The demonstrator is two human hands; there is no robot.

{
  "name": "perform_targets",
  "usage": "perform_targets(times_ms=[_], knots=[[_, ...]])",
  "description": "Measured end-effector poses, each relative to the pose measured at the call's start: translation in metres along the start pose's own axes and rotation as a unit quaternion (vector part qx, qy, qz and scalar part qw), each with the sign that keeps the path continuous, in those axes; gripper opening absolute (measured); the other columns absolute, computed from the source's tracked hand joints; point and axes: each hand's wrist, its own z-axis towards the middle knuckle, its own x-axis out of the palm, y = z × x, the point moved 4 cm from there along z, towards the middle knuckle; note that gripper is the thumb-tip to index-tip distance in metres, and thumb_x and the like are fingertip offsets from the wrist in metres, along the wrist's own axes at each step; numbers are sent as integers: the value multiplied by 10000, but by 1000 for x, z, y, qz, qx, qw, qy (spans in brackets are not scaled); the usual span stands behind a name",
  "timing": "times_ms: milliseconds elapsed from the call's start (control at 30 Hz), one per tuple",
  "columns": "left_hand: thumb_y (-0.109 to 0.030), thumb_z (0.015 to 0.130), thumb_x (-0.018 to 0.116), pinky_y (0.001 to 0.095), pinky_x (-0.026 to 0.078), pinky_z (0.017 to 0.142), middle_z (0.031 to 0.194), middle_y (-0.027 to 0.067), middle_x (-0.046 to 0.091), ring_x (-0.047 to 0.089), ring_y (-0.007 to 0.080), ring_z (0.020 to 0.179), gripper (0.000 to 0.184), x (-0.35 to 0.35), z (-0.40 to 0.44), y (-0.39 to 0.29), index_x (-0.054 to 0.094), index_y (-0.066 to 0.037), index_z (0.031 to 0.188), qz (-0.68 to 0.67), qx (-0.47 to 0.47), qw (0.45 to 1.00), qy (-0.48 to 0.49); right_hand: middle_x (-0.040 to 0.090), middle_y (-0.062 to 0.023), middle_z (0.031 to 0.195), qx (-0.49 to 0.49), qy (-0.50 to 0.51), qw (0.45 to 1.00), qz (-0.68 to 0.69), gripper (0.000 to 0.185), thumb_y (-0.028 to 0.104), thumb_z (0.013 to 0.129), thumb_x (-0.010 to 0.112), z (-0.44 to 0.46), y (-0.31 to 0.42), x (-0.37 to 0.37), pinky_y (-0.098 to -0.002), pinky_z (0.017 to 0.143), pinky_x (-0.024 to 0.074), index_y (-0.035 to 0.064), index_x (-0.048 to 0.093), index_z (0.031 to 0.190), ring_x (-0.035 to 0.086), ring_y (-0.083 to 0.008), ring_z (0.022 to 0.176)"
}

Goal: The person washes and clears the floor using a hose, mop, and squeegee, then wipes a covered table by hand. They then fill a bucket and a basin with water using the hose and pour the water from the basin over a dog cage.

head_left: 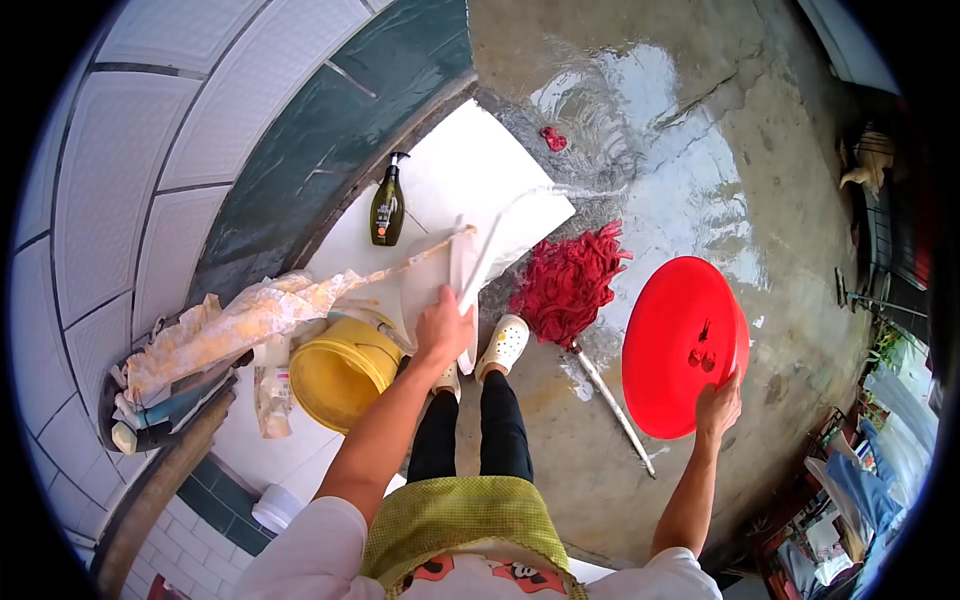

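Note:
My left hand (445, 325) is closed on the edge of a white basin (462, 265), which is tilted and seen nearly edge-on. A stream of water (590, 192) arcs from it toward the wet concrete. On the other side, my right hand (718, 408) grips the rim of a red basin (665, 350), held tipped on its side with dark printed marks on its surface. Between the basins a mop with red cloth strips (572, 280) lies on the floor, its white handle (618, 415) pointing toward me. A small red scrap (553, 139) lies farther off in the wet.
A dark green pump bottle (387, 205) stands on the white tiled ledge (480, 150) by the wall. To my left are a yellow bucket (340, 375) and a patterned cloth (240, 325). Wet concrete (690, 160) spreads ahead; cluttered items (850, 480) line the right edge.

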Motion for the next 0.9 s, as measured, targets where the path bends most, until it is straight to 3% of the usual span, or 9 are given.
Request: perform_targets(times_ms=[233,300,367,400,533,567,667,733,900], knots=[[-163,746,567,313,369,319,606,91,470,411,152,364,255,-25,33,86,435,12,875,-348,-317,881,-42,605,-197,859,90,-44,987,124,471,77,660,491,-3,-28,9,-405,703,454,4,464,1124,585,-354,761],[-164,748,568,296,351,310,600,91,456,387,158,355,259,-29,23,95,429,8,882,-434,-352,827,-58,603,-117,806,187,26,820,541,391,22,683,512,3,-39,62,-311,609,470,-6,488,1073,586,-225,676],[-154,757,558,275,331,300,608,89,453,378,151,349,264,-34,11,92,409,-6,918,-453,-353,816,-69,573,-57,788,233,112,755,602,362,-22,697,514,0,20,85,-242,553,455,8,488,1056,547,-132,659],[-148,762,556,279,335,300,630,95,462,384,149,348,277,-34,8,95,394,-4,935,-460,-331,819,-87,480,25,603,233,102,734,630,268,18,667,547,1,62,101,-212,295,277,116,491,911,408,-72,396],[-116,780,548,280,347,305,694,108,481,412,148,364,304,-27,6,98,359,9,982,-467,-256,838,-122,531,-16,659,205,206,652,700,243,5,686,533,29,215,184,-217,324,310,90,484,908,454,-106,422],[-116,780,548,280,347,305,694,108,481,412,148,364,304,-25,5,99,359,9,982,-460,-254,843,-113,593,-68,790,193,192,609,745,342,-24,664,524,36,249,213,-266,504,446,21,502,1002,550,-149,583],[-76,796,530,262,351,316,782,113,504,442,146,408,281,-24,7,94,365,6,1009,-470,-224,844,-128,561,-46,710,188,323,615,694,328,22,685,543,34,326,249,-254,445,394,66,483,1004,511,-132,529],[-74,797,528,260,353,319,788,112,507,439,141,406,277,-19,8,94,370,1,1013,-480,-217,842,-116,533,-18,667,190,355,629,665,297,72,711,556,26,338,261,-262,417,359,106,471,994,490,-123,516],[-66,801,520,250,356,329,776,107,512,429,131,402,265,-4,3,99,387,-13,1024,-512,-208,826,-111,557,-24,894,292,418,609,607,401,292,806,481,36,310,302,-315,681,415,130,452,1172,517,-169,770]])
